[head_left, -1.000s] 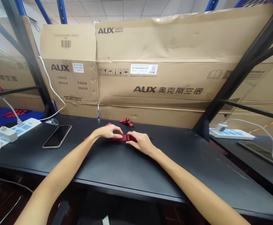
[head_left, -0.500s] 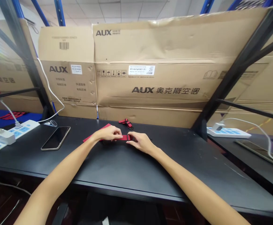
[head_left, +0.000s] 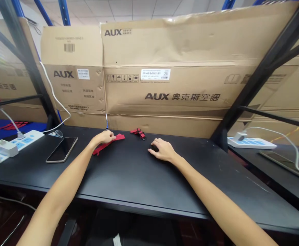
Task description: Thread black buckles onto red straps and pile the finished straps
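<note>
My left hand [head_left: 104, 137] lies at the far middle of the black table [head_left: 129, 177], fingers closed on one end of a flat red strap [head_left: 110, 142] that runs down-left from it. My right hand [head_left: 163, 150] rests on the table to the right, apart from the strap. Its fingers curl down around a small dark thing that I cannot make out. Between and beyond the hands lies a second red strap with a black buckle [head_left: 138, 133], untouched, close to the cardboard boxes.
A phone [head_left: 62, 149] lies screen-up left of my left hand. A white power strip [head_left: 16, 141] with plugs and cables sits at the far left, another power strip [head_left: 252, 142] at the right. Tall cardboard boxes [head_left: 165, 75] wall off the back. Black rack posts [head_left: 262, 75] slant at both sides.
My hands were together on the red strap in the middle. They have parted: the left carried the strap back and to the left, the right slid a little to the right.
</note>
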Motion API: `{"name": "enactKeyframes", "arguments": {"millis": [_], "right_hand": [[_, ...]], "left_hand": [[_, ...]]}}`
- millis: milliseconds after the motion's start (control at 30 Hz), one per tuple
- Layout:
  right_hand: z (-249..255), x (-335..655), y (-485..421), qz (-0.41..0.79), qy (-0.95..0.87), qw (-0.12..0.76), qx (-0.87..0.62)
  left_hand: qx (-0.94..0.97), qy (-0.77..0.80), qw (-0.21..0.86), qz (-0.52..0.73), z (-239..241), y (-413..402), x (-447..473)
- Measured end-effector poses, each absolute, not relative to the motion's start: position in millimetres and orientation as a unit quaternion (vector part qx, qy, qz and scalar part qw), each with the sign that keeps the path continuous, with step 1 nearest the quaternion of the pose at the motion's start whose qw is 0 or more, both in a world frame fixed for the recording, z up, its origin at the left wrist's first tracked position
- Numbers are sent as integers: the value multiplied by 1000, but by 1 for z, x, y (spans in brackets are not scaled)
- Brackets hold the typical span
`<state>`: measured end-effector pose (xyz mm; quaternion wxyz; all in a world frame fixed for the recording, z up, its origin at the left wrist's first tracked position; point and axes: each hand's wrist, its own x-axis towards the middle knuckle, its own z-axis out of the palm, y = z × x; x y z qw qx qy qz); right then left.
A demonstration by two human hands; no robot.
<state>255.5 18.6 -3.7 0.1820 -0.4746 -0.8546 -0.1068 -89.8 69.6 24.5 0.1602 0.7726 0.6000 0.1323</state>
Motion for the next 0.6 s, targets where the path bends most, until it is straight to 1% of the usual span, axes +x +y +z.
{"name": "enactKeyframes", "arguments": {"millis": [167, 333, 600], "right_hand": [[-5, 251, 19, -116, -860, 161, -470], [-6, 253, 20, -128, -855, 151, -480], [-5, 256, 23, -144, -856, 124, -482]], "left_hand": [[728, 670, 91, 112, 16, 69, -84], [742, 663, 78, 64, 18, 68, -78], [753, 655, -25, 60, 4, 65, -65]]}}
